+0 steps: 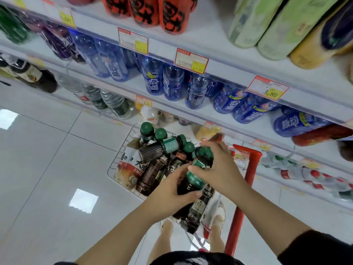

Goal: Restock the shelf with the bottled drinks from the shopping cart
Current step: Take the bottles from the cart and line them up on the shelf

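red-and-yellow price tags hang above blue bottles, over a glossy white tiled floor.

Floor: large pale glossy tiles, thin dark joints between them. Light: two bright square reflections on the tiles (both soft-edged), one left of centre, one at the left border. Shelving: white boards in several tiers, running diagonally from upper left to lower right. Price tags: white cards with red borders and yellow patches, fixed along the front rails; one reads 3.80, the others are too blurred to read.
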Motion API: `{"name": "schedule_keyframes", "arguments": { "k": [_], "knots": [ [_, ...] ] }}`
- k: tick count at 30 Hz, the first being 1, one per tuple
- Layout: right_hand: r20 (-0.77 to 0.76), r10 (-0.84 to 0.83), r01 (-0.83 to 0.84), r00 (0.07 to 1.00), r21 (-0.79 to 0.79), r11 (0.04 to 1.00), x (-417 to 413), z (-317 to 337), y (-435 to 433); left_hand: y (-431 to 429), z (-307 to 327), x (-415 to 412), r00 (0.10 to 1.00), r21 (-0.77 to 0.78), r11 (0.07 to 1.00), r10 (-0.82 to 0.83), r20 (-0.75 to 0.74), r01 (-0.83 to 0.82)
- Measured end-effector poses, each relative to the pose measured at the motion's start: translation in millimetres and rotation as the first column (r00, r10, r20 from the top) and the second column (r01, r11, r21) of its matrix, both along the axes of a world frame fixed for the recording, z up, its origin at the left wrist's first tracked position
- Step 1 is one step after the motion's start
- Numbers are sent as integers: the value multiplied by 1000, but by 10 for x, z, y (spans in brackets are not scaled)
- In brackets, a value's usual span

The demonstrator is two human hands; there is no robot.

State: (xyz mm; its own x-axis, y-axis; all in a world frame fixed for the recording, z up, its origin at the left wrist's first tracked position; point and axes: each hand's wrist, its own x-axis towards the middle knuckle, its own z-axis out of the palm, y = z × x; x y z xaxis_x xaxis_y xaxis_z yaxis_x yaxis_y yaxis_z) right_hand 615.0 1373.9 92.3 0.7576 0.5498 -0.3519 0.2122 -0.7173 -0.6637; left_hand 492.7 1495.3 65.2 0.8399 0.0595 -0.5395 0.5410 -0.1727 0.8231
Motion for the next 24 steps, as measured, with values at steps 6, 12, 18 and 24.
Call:
{"name": "schedule_keyframes", "arguments": {
  "k": [6, 12, 18, 24],
  "knots": [
    [-187, -43, 78, 981, 185, 980, -35, -47, 398, 292, 24, -192, 967, 87, 964, 246, 62, -250],
    [-277, -263, 187, 924, -273, 944, -183, -692, -22, 572, -99, -502, 904, 71, 902, 427, -11, -426],
    [-159, -181, 66, 970, -546, 835, -358, -1099, 53, 703, -193, -673, 899, 114, 896, 436, -49, -428],
    [-58, -263, 169, 963, -630, 758, -384, -1255, 227, 744, -246, -694, 903, 112, 902, 426, -61, -418]
  ]
}}
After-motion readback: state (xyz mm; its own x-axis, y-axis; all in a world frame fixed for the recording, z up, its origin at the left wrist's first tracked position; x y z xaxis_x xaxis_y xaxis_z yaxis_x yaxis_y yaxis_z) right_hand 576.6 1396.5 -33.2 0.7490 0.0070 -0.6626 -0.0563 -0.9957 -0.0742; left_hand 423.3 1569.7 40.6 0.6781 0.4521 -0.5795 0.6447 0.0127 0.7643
